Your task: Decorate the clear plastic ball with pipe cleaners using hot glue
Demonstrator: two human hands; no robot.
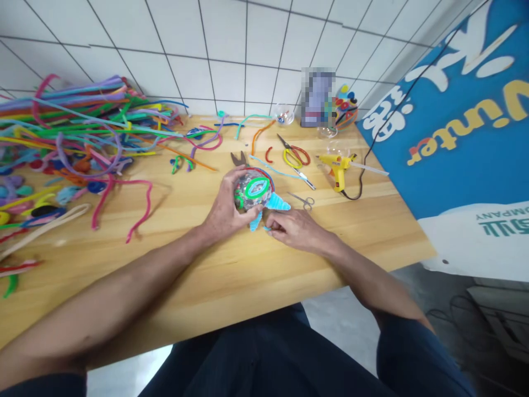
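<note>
My left hand [226, 207] is closed around a round, mottled grey ball [243, 190]. An oval of green and light blue pipe cleaner [257, 188] sits on its face, and a red and blue strip runs along its upper edge. From its lower right side stick out two light blue pipe-cleaner fins [278, 203]. Just right of the fins, my right hand [295, 229] has its fingers pinched together. A light blue pipe cleaner end [266, 228] shows at its fingertips; the rest is hidden.
Pliers [238, 159] lie behind the ball. Red-and-yellow scissors [294, 154], a craft knife [303, 178], small scissors [306, 200] and a corded yellow glue gun [336, 168] lie to the right. Heaped pipe cleaners [91, 121] cover the left side. A phone-like screen [317, 99] leans at the back.
</note>
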